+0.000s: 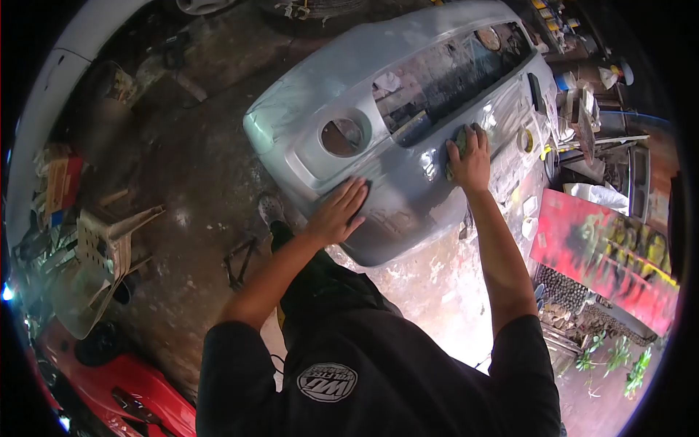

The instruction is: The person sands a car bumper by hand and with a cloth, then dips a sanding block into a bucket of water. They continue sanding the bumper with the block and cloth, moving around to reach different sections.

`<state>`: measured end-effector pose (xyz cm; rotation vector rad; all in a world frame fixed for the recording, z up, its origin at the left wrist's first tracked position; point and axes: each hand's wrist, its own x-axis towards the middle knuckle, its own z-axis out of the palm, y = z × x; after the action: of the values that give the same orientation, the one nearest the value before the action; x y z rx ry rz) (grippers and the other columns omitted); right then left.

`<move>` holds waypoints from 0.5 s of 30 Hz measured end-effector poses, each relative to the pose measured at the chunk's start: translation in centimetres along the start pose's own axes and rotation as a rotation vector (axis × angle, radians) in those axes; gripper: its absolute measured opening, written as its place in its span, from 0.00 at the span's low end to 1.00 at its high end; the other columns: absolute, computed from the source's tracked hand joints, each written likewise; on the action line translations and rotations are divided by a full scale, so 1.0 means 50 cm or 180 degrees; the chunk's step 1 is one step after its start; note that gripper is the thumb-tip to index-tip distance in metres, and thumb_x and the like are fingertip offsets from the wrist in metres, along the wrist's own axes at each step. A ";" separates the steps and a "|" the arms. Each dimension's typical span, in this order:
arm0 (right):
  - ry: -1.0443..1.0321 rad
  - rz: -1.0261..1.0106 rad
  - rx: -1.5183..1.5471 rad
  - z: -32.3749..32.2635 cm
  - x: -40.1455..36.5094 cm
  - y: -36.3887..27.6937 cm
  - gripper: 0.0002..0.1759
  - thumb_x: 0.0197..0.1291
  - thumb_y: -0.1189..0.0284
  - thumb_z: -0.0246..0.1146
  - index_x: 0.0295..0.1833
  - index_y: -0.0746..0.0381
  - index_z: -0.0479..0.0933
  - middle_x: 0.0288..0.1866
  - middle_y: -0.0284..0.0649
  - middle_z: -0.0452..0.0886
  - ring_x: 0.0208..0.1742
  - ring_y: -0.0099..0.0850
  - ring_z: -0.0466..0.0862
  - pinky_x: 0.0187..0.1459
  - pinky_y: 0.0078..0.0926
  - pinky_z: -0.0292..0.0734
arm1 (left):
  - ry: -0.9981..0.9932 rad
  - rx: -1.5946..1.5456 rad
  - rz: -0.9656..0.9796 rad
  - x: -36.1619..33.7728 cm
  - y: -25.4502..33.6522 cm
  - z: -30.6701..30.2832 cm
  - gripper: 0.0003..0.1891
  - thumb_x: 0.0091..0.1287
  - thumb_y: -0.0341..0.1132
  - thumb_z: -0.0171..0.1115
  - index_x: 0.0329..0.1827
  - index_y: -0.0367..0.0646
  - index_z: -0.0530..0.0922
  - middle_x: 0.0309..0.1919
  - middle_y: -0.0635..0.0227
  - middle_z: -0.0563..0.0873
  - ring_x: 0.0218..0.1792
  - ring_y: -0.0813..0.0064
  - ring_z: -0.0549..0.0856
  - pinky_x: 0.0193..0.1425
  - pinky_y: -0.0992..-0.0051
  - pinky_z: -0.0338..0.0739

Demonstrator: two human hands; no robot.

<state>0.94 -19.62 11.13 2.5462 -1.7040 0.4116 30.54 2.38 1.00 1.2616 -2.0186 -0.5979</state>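
Above a stained workshop floor (182, 240), a large gray car bumper (331, 87) stretches out in front of a person in a black shirt (422, 371). The shell looks light for its size, stiff along its curves, bendier at thin edges and likely slick; its outer rims seem the best hold. Silver-gray skin goes patchy and scuffed nearest the person, broken by a long opening (451, 84) and a round hole (342, 137). The right hand (472, 159) curls over a greenish pad (461, 140); the left hand (338, 211) lies flattened, a dark edge (366, 192) showing beneath, whether gripped I cannot tell.
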 end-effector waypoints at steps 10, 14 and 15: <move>-0.0056 0.0043 -0.0042 -0.002 0.003 0.000 0.37 0.68 0.53 0.69 0.73 0.66 0.74 0.76 0.62 0.72 0.78 0.63 0.69 0.79 0.53 0.67 | -0.0186 0.0125 0.0042 0.082 0.019 -0.016 0.37 0.77 0.42 0.61 0.81 0.26 0.64 0.84 0.44 0.64 0.85 0.48 0.61 0.89 0.56 0.55; 0.0069 0.0009 -0.0130 0.001 -0.001 -0.006 0.36 0.68 0.53 0.68 0.73 0.66 0.75 0.76 0.61 0.73 0.78 0.62 0.70 0.78 0.53 0.67 | -0.0032 0.0128 0.0047 0.034 0.017 -0.009 0.36 0.77 0.41 0.61 0.82 0.28 0.64 0.84 0.45 0.63 0.85 0.48 0.61 0.89 0.56 0.55; 0.0092 -0.0014 -0.0165 0.004 0.001 -0.005 0.36 0.68 0.53 0.68 0.73 0.66 0.75 0.76 0.61 0.73 0.78 0.62 0.70 0.78 0.53 0.67 | -0.0066 0.0191 0.0121 0.084 0.025 -0.016 0.36 0.76 0.40 0.62 0.82 0.28 0.64 0.84 0.45 0.63 0.85 0.47 0.60 0.89 0.56 0.56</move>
<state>1.22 -19.61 10.99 2.4950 -1.6766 0.3969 29.12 -0.89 3.63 1.2536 -2.0870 -0.5381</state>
